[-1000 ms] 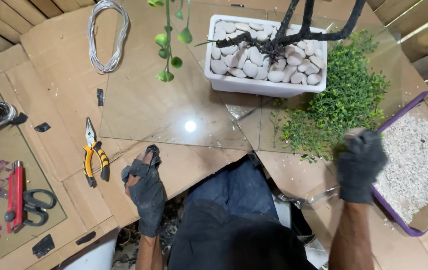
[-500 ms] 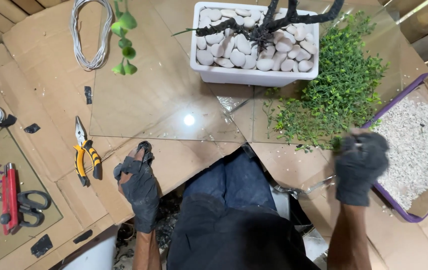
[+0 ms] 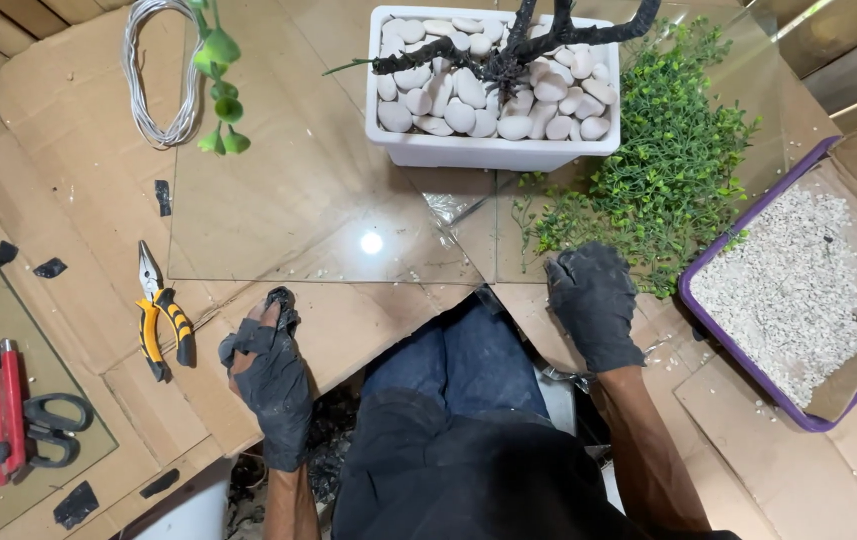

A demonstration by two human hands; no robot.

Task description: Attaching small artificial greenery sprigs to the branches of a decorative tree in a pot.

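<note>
Head view. The left hand (image 3: 267,385), in a worn black glove with torn tips, rests on the cardboard-covered tabletop (image 3: 89,110); its fingers (image 3: 279,303) lie together and curled, pinching a small dark scrap at the near edge of the glass sheet (image 3: 319,190). The right hand (image 3: 594,305), also gloved, lies palm down with fingers (image 3: 571,270) together and clamped on nothing, their tips touching the near fringe of the green foliage mat (image 3: 669,170), which spreads toward 1 o'clock from that hand.

At 10 o'clock from the left hand, just beside it, lie yellow-handled pliers (image 3: 161,315). Farther out at 9 o'clock lie a red utility knife (image 3: 7,420) and black scissors (image 3: 49,428), touching each other. A coil of pale wire (image 3: 154,75) lies at 11 o'clock, with a sprig of round green leaves (image 3: 219,85) hanging over it.

At 12 o'clock, between the hands and beyond them, a white planter (image 3: 494,150) filled with pale pebbles holds a black branch (image 3: 529,45). At 3 o'clock from the right hand sits a purple-rimmed box of light gravel (image 3: 799,290), well apart from the fingers.
</note>
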